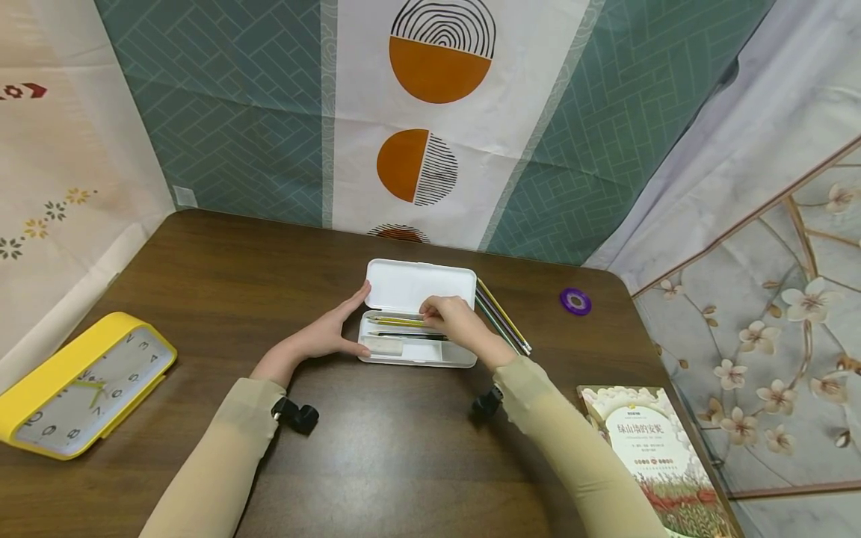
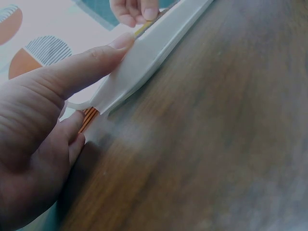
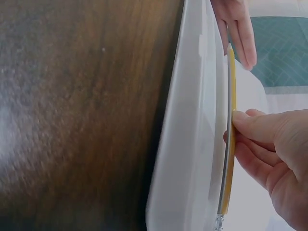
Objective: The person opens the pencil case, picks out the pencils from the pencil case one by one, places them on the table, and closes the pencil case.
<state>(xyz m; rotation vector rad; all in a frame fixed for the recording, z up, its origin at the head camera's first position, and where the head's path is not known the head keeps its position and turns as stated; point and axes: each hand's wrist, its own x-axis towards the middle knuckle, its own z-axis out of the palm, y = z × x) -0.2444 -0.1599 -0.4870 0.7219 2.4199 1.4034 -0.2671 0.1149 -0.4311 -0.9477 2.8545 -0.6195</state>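
Note:
A white pencil case [image 1: 459,357] lies on the table with its lid [image 1: 397,280] folded back. Inside it are a dark pencil [image 1: 410,335] and a pale eraser-like block [image 1: 385,346]. My right hand [image 1: 452,317] is over the case and pinches a yellow-striped pencil [image 3: 232,96] between thumb and fingers; the pencil runs lengthwise along the case. My left hand [image 1: 329,329] is spread at the case's left end, its thumb [image 2: 103,60] against the tray and its fingers by the lid. The right fingertips are partly hidden in the head view.
Several pencils [image 1: 501,317] lie beside the case's right end. A purple ring-shaped object [image 1: 575,301] sits farther right. A book [image 1: 649,448] lies at the table's right edge, and a yellow clock [image 1: 94,385] stands at the left. Patterned cloth [image 1: 235,112] hangs behind the table.

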